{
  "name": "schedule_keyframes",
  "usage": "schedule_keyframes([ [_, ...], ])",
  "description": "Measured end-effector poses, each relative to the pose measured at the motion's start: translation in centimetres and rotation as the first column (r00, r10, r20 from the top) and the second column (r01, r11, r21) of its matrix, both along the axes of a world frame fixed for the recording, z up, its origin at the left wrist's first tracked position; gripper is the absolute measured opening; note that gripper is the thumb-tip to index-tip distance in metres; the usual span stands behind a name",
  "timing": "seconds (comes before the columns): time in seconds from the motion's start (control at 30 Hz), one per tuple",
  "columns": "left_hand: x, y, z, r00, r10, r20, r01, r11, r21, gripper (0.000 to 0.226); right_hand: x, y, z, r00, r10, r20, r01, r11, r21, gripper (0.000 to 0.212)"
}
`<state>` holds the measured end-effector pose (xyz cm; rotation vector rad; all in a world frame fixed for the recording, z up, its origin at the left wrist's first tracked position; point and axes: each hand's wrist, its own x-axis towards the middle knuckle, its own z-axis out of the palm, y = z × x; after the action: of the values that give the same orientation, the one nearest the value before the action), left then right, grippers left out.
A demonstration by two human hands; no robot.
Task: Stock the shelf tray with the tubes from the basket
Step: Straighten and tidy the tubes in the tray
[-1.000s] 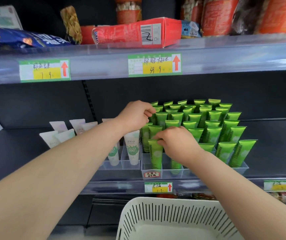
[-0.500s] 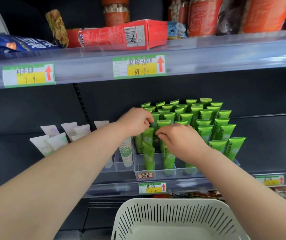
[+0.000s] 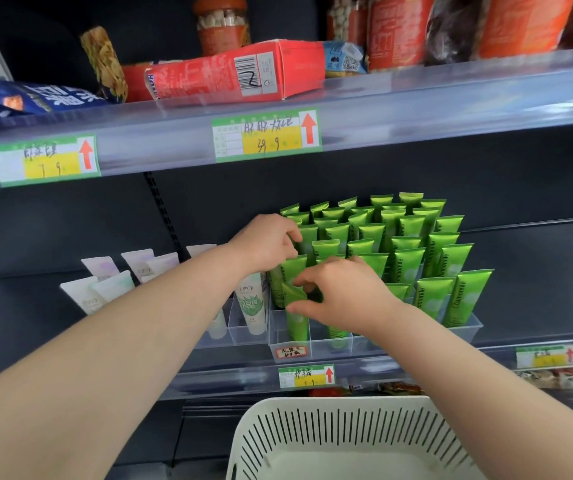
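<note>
Several green tubes (image 3: 413, 230) stand upright in rows in a clear plastic shelf tray (image 3: 465, 329) on the middle shelf. My right hand (image 3: 343, 294) rests over the tray's front left corner, its thumb and fingers pinching the top of the front green tube (image 3: 295, 315). My left hand (image 3: 267, 242) reaches in from the left, fingers curled on the tops of green tubes in the left column further back. The white slotted basket (image 3: 343, 434) sits below at the bottom edge; the part of its floor in view shows no tubes.
White and pale tubes (image 3: 252, 301) stand in clear dividers left of the green tray. The upper shelf edge with price labels (image 3: 266, 135) overhangs close above, carrying a red box (image 3: 233, 72) and jars. A price strip (image 3: 307, 375) runs along the shelf front.
My right hand has slid left onto the front left tube. My left hand dropped slightly along the left column. The view shifted a little leftward.
</note>
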<state>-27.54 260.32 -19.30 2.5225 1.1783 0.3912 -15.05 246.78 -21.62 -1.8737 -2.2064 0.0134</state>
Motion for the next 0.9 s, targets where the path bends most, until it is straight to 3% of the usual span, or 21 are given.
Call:
schedule_keyframes([
  [0.13,-0.5,0.6,0.3,0.998,0.025,0.060,-0.030,0.996,0.079,0.022,-0.2,0.3,-0.5,1.000,0.010,-0.004,-0.010,1.000,0.006,0.020],
  [0.23,-0.8,1.2,0.3,0.997,0.047,0.058,-0.053,0.993,0.102,0.028,0.1,0.5,-0.5,1.000,0.022,-0.019,-0.022,1.000,-0.006,0.022],
  [0.37,-0.6,1.7,-0.2,0.997,0.042,-0.059,-0.038,0.998,0.056,0.037,0.2,0.5,-0.7,0.998,0.047,-0.041,-0.048,0.999,-0.020,0.024],
  [0.47,-0.2,1.9,-0.6,0.993,0.054,-0.101,-0.045,0.995,0.088,0.042,0.5,0.4,-0.7,0.997,0.051,-0.063,-0.051,0.999,0.004,0.039],
  [0.73,2.3,1.6,-0.8,0.998,0.057,-0.032,-0.049,0.976,0.213,0.043,2.7,0.0,-0.8,0.997,-0.003,-0.072,0.009,0.997,0.073,0.044],
  [0.9,2.7,1.4,-1.2,0.998,0.034,-0.052,-0.024,0.982,0.188,0.043,3.4,-0.2,-1.0,0.998,-0.026,-0.058,0.030,0.997,0.067,0.045],
])
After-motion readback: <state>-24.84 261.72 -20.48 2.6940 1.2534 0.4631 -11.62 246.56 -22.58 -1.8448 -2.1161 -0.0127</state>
